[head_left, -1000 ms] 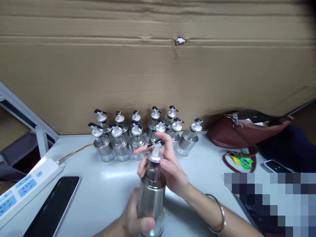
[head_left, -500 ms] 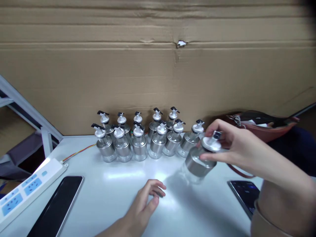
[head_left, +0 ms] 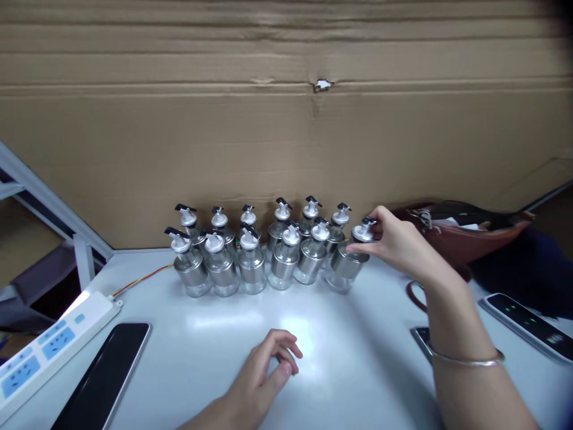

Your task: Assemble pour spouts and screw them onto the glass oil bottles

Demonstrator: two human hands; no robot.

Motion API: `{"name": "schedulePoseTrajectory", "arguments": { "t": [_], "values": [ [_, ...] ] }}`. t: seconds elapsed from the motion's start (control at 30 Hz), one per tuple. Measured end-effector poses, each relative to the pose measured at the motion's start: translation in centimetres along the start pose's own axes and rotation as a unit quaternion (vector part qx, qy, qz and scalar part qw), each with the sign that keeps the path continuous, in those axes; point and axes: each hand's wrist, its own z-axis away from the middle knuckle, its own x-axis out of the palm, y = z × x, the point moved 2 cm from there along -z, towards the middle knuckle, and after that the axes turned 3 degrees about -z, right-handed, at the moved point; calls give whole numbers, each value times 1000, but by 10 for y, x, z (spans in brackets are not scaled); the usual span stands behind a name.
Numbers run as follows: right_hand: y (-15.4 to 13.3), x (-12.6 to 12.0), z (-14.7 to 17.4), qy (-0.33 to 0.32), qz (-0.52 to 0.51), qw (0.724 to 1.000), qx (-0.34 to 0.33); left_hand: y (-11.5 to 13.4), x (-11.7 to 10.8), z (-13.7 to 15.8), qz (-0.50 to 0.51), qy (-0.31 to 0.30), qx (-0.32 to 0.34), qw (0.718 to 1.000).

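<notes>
At the right end of the front row, my right hand (head_left: 387, 239) is closed around the white-topped neck of a glass dispenser bottle (head_left: 347, 263). This bottle has a metal band and a black-tipped spout, and its base is at the table or close to it. Just behind it stands a matching bottle (head_left: 335, 237), partly covered. Several more such bottles (head_left: 252, 269) stand upright to the left in two rows. My left hand (head_left: 268, 370) rests near the front middle of the table, fingers loosely curled, thumb apart, holding nothing.
A cardboard wall (head_left: 224, 143) rises behind the bottles. A white power strip (head_left: 49, 352) and a black phone-like slab (head_left: 105, 370) lie at left. On the right are a brown bag (head_left: 474, 239), a phone (head_left: 421, 340) partly under my arm, and a device with green lights (head_left: 528, 322).
My right hand has carried its bottle back and left to the row's end. A bottle now stands farther back behind it than the end bottle did before. My left hand has barely moved.
</notes>
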Motion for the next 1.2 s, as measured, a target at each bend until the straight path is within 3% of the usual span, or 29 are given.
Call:
{"name": "schedulePoseTrajectory", "arguments": {
  "t": [0.2,0.47,0.57,0.67,0.77,0.93,1.2],
  "values": [
    [3,19,-8,26,-10,999,19,0,0,0,-5,-3,-2,1000],
    [11,30,-11,41,-13,999,-4,-1,2,2,-30,3,-16,999],
    [15,32,-10,25,-41,999,-25,-5,2,3,-57,36,-19,998],
    [11,34,-8,47,-60,992,-105,-4,-2,1,-95,104,5,990],
    [-2,40,-5,80,-11,984,-161,1,-12,-7,-134,129,33,982],
    [-24,52,2,106,106,972,-179,0,-34,-21,-149,186,18,971],
    [-31,60,11,143,129,964,-186,-7,-43,-24,-169,173,45,969]
  ]
}}
